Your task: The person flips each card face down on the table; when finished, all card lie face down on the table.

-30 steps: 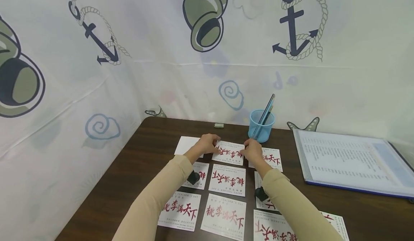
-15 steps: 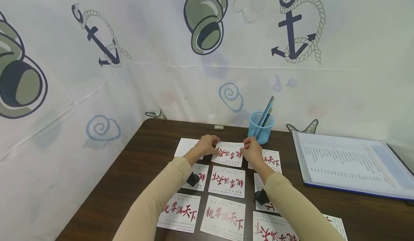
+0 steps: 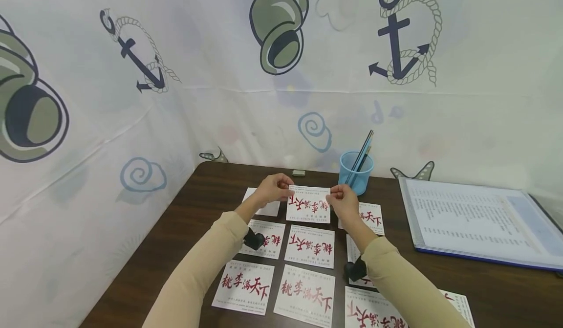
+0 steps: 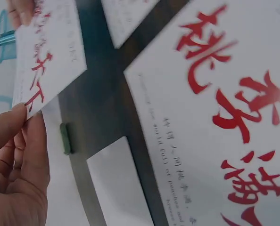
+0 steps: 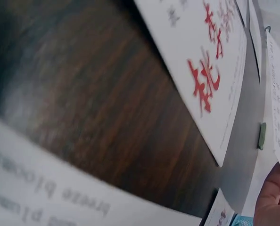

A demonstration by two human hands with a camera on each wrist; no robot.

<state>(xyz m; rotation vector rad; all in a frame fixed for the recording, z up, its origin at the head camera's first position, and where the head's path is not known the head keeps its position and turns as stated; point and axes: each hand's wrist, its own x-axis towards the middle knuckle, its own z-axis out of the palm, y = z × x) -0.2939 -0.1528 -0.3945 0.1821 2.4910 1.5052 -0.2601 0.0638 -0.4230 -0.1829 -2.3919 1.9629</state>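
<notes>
The left hand (image 3: 271, 189) pinches the left edge of a printed card (image 3: 308, 204) and the right hand (image 3: 342, 202) pinches its right edge, so the card hangs between them, lifted off the desk (image 3: 206, 191) at the far end of the card grid. Its long axis runs left to right, from one hand to the other, and its printed face tilts toward the person. Both hands are equally close, each at one short edge. Nearer the person lie more cards with red characters (image 3: 309, 246), set in rows, and a blank white card (image 3: 269, 207) lies just left of the held one. A blue pen cup (image 3: 355, 171) stands just beyond the right hand, a small green eraser (image 3: 298, 173) sits at the far edge, and an open binder (image 3: 475, 220) lies well to the right.
</notes>
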